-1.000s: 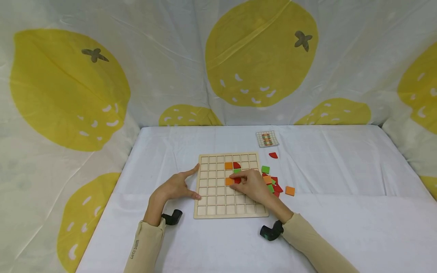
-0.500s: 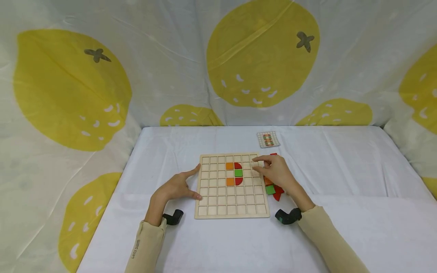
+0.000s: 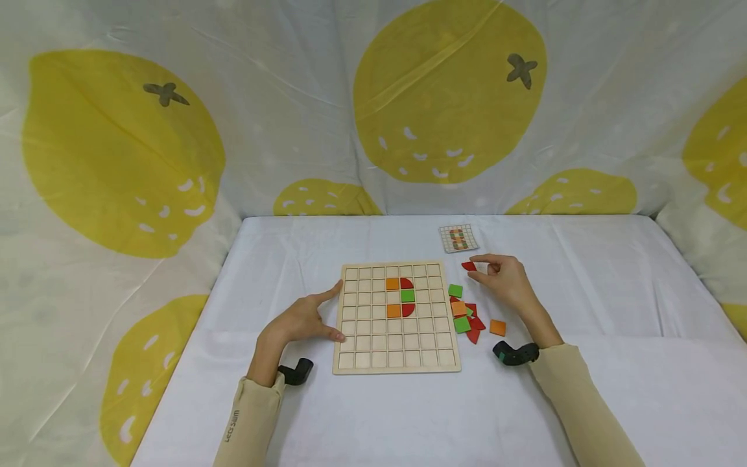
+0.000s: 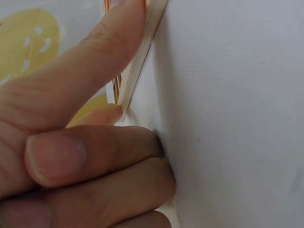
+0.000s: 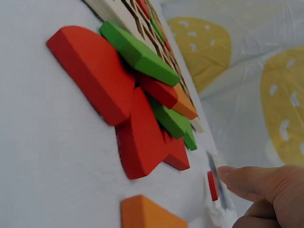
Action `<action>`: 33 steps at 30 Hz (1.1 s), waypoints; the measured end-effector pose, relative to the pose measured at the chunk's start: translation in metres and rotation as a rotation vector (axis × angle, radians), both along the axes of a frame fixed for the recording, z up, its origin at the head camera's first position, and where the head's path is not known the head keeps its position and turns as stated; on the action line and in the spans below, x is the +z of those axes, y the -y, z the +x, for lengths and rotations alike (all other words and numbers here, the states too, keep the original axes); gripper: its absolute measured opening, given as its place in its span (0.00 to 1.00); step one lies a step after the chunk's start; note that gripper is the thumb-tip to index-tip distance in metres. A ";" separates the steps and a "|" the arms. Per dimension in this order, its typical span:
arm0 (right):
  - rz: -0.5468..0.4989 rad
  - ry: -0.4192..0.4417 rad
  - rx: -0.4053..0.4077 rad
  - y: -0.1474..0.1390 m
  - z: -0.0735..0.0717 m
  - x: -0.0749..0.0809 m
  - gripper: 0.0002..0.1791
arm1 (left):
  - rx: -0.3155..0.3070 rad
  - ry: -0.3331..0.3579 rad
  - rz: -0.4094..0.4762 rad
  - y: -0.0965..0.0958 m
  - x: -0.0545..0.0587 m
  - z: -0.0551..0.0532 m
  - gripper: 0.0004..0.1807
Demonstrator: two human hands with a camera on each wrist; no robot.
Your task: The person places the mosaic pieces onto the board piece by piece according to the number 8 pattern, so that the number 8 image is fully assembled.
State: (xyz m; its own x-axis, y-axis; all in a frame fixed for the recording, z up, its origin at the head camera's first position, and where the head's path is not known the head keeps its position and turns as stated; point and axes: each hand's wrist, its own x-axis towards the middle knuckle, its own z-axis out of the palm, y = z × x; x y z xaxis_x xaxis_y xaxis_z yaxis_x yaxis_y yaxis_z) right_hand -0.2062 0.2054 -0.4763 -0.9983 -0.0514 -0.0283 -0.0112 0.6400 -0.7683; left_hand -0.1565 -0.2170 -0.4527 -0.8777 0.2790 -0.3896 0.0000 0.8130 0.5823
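Beside the red quarter-round piece (image 3: 469,266), right of the wooden grid board (image 3: 379,327), the right hand's (image 3: 503,280) thumb and index finger are held apart; whether it is pinched cannot be told. The board's left edge is touched by the left hand's (image 3: 300,319) spread thumb and index finger. On the left sleeve (image 3: 242,418), "Lets" can be read, the next word unclear. Flat, sharp-edged coloured pieces (image 3: 460,308) are heaped along the board's right edge on white cloth (image 3: 618,389).

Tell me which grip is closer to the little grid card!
The right. In the head view, the right grip is below and right of the grid card, by a red piece; the left grip is much farther, at the left edge of the wooden board.
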 end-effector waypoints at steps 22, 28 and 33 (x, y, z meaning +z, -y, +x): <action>0.071 0.026 -0.060 0.001 0.001 -0.008 0.19 | -0.001 0.016 0.007 0.000 0.000 0.001 0.66; 0.077 0.051 -0.020 0.001 0.001 -0.007 0.19 | -0.002 0.018 0.012 0.000 0.000 0.001 0.66; 0.063 0.082 0.047 -0.003 0.000 -0.007 0.12 | 0.002 0.024 0.008 0.000 0.000 0.000 0.66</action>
